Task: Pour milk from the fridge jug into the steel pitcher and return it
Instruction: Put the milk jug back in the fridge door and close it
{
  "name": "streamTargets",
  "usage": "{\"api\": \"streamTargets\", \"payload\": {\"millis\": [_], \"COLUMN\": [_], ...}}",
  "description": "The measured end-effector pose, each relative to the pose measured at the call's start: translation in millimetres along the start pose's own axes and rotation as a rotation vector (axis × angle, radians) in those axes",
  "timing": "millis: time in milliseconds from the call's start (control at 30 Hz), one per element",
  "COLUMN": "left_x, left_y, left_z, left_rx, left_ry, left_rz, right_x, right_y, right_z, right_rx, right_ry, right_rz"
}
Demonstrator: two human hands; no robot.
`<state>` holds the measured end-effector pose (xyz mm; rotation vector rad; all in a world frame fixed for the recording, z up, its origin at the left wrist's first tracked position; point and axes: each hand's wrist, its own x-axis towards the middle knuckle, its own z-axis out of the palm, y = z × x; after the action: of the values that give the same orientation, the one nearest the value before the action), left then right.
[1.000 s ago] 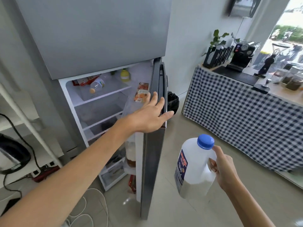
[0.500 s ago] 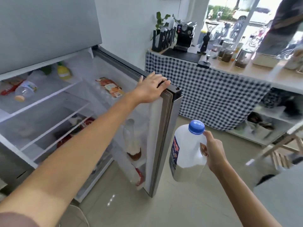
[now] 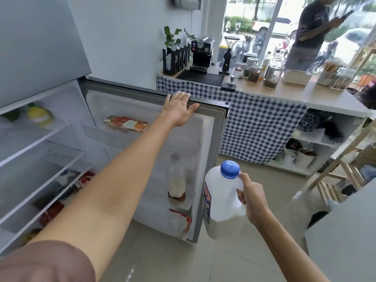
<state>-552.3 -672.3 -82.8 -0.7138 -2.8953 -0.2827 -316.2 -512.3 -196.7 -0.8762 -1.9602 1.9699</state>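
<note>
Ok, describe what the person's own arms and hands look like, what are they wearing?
Both hands are bare: no gloves, rings or watch on the left hand or right hand. Both forearms are uncovered too. The left arm has a short sleeve in a dusty brownish-mauve fabric ending above the elbow. The right upper arm is out of view.

**A small café's coffee corner**

A black espresso machine, black coffee grinder and glass jars of coffee grounds line a pale desk skirted in blue-checked cloth, beyond the fingers, beside a street-facing shop window.
</note>
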Motion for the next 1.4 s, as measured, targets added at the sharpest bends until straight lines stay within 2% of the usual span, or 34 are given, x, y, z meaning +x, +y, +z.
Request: {"api": "streamTargets", "payload": {"millis": [433, 667, 900, 1033, 1200, 1300, 1400], "left_x": [51, 60, 57, 38, -17, -65, -107], "left_y": [-144, -150, -144, -139, -127, -126, -124], "left_z": [-18, -16, -22, -28, -17, 10, 51], "left_rx": [0.111, 0.091, 0.077, -0.037, -0.315, -0.465, -0.633], "left_ry": [-0.088, -0.081, -0.115, -0.117, -0.145, -0.274, -0.522], "left_rz": [-0.036, -0.001, -0.015, -0.015, 0.068, 0.114, 0.078], "right_x": [4, 4, 1, -2, -8, -11, -13], "right_y": [-10, -11, -15, -20, -32, -40, -47], "right_z": [115, 155, 163, 159, 150, 145, 145], "right_rx": [0.085, 0.095, 0.087, 0.097, 0.141, 0.183, 0.186], "right_ry": [0.051, 0.058, 0.047, 0.031, -0.001, -0.019, -0.038], "right_rz": [-0.008, 0.007, -0.002, -0.004, -0.011, -0.022, -0.039]}}
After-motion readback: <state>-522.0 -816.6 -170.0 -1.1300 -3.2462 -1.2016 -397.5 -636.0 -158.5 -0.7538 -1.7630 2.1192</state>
